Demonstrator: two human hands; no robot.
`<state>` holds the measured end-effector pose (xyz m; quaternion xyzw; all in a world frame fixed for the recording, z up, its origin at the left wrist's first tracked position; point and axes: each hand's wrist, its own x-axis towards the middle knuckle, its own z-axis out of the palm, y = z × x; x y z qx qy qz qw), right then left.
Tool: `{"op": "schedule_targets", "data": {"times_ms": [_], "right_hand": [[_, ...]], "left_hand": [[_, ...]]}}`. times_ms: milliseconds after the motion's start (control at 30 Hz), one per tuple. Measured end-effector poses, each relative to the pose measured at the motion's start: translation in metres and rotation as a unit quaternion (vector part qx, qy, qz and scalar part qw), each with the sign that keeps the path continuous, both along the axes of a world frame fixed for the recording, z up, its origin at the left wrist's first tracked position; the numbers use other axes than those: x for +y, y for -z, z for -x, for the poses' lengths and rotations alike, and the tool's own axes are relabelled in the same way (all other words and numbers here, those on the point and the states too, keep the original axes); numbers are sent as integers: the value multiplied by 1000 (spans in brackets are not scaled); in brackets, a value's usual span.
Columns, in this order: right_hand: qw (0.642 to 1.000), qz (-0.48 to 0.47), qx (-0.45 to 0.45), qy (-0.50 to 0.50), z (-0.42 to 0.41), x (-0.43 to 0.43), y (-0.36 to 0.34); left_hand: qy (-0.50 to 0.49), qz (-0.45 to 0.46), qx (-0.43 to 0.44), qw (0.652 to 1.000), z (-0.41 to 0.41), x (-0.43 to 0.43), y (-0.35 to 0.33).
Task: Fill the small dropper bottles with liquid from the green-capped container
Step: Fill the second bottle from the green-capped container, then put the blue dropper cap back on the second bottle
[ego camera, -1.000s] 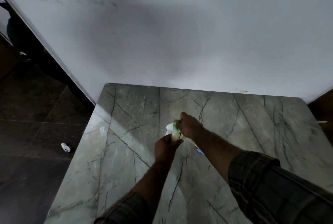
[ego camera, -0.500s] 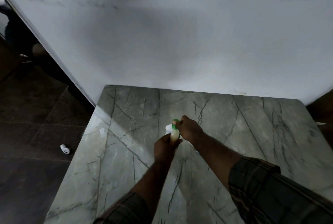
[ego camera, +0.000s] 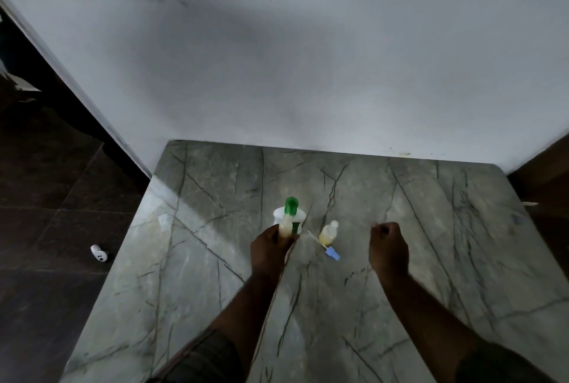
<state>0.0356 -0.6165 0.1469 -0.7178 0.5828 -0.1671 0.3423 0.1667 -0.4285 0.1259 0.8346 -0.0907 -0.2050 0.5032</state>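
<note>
I count two dropper bottles. First bottle (ego camera: 284, 226) gripped in left hand (ego camera: 270, 247), right in front of one green-capped container (ego camera: 291, 207) mid-counter (ego camera: 468, 228). Second bottle (ego camera: 328, 232) upright, free, just right. One blue-tipped stick (ego camera: 332, 252) beside it. Right hand (ego camera: 388, 247) curled into fist, nothing visible in it.
</note>
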Motion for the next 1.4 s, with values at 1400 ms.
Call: {"op": "schedule_targets", "data": {"times_ms": [1400], "right_hand": [[932,-207,-263,-139,55,62,11]], "left_hand": [[15,30,6,999,32,19,-1]]}}
